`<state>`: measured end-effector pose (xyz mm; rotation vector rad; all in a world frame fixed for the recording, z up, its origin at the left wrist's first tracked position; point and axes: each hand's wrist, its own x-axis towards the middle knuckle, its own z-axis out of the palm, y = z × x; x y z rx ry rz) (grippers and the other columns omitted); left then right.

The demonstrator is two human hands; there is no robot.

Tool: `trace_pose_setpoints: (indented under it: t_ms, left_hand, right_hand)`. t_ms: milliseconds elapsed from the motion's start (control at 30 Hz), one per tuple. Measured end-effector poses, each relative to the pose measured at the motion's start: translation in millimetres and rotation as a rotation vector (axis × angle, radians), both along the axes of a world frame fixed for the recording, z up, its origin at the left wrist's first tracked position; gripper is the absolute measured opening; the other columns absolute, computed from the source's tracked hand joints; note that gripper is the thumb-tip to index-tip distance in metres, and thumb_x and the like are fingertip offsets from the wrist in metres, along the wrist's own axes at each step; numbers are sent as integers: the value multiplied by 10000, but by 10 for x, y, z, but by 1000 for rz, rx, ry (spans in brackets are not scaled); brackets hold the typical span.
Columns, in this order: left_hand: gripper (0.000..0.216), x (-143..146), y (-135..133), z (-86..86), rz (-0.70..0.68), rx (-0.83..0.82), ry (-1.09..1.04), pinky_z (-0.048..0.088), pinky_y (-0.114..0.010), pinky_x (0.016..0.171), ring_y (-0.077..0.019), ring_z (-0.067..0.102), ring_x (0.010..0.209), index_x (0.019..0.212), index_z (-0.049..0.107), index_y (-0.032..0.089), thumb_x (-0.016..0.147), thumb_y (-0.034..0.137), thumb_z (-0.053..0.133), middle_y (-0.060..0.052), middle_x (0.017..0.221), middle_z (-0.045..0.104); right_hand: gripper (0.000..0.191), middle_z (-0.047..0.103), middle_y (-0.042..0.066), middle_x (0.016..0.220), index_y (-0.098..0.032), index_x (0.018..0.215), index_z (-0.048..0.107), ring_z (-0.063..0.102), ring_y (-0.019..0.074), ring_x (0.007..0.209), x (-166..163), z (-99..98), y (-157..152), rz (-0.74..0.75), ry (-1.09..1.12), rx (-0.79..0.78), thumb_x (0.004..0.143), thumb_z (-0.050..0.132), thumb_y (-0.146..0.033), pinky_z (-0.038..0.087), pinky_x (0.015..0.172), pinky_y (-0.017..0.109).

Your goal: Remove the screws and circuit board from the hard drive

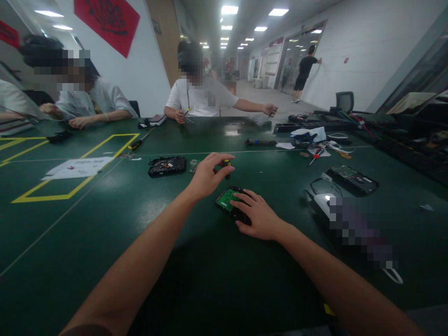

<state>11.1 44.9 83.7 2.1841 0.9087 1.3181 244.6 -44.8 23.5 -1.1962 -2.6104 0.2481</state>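
A hard drive (228, 201) with its green circuit board facing up lies on the dark green table (105, 224) in front of me. My right hand (257, 215) rests flat on its right side, fingers spread over it. My left hand (209, 174) hovers just above and behind the drive, fingers pinched around the black and yellow handle of a small screwdriver (227, 167) held upright over the board.
An opened black drive casing (167, 166) and a pile of small screws (194, 165) lie beyond my hands. Another drive (352, 178), a red screwdriver (316, 156), cables and paper (79, 167) sit around. Two people work across the table; another stands in the corridor.
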Motion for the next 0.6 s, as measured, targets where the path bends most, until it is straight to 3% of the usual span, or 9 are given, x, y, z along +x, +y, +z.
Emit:
trace_pose_setpoints:
  t_ms: [233,433,600]
  left_hand:
    - [397,3,-10,3,-90,-16,5,599,-241,631,-176,669,939,1430,623,243,1051,301,523,-101,1271,681]
    - [246,47,-23,-22,89,122,54,561,-220,653,-154,655,921,1224,701,237,981,268,676,-60,1131,676]
    - [236,60,-36,-10,114,121,35,550,-208,632,-164,659,933,1108,703,214,914,326,778,-54,1085,676]
  right_hand:
    - [641,428,100,1645,-259,1522,541,268,428,1538,-3,-8,3,5,3,10,928,639,-479,304,1199,665]
    - [663,419,103,1650,-257,1536,526,260,440,1540,-3,13,4,3,-8,-4,923,646,-480,314,1193,668]
    - [665,417,99,1652,-267,1539,523,240,440,1549,8,-6,6,0,2,-4,926,647,-494,286,1206,679]
